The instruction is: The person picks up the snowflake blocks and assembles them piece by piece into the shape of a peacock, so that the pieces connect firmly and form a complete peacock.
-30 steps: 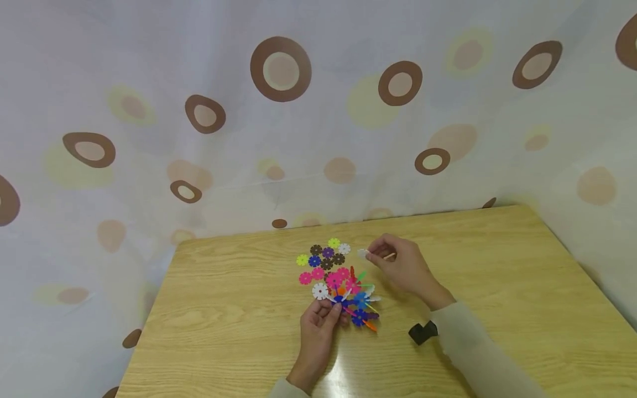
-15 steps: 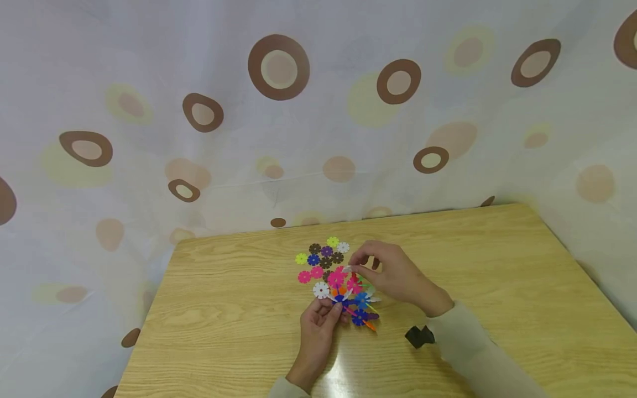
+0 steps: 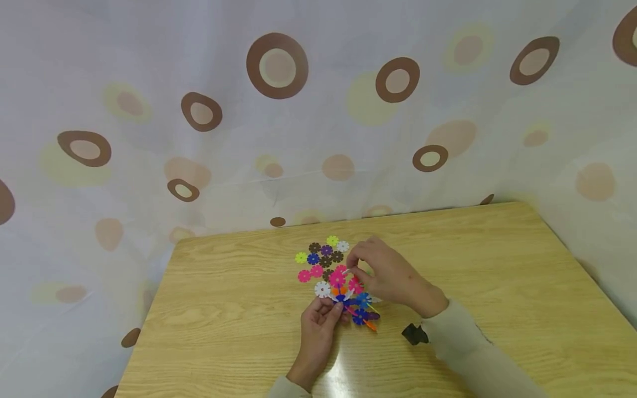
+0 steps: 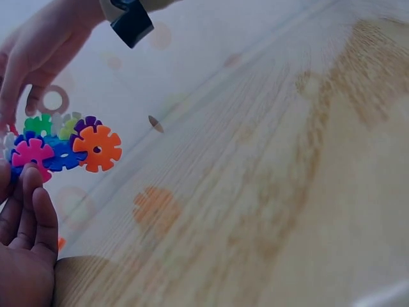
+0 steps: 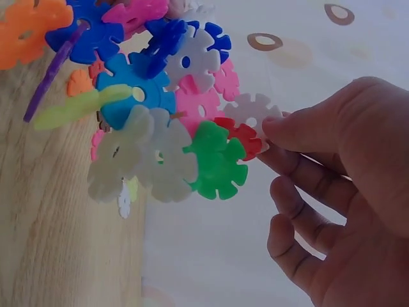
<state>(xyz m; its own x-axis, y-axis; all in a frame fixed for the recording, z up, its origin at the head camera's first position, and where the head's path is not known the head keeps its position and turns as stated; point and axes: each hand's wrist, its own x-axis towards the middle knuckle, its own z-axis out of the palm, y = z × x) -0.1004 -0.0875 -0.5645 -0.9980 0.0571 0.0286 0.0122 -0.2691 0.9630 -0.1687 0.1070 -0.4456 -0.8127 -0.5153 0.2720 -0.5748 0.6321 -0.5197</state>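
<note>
Over the worktop point(image 3: 224, 309), we hold a cluster point(image 5: 156, 99) of notched discs in our left grip point(image 3: 317, 329) and pinch 1 white disc point(image 5: 252, 109) in our right grip point(image 3: 390, 271), near a red disc point(image 5: 239, 141). Squaring slot to slot before pressing gently should serve us best.

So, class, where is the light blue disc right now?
In the head view, the light blue disc sits up and right of the left hand, below the right hand, with a dark blue disc just lower in the picture.
</note>
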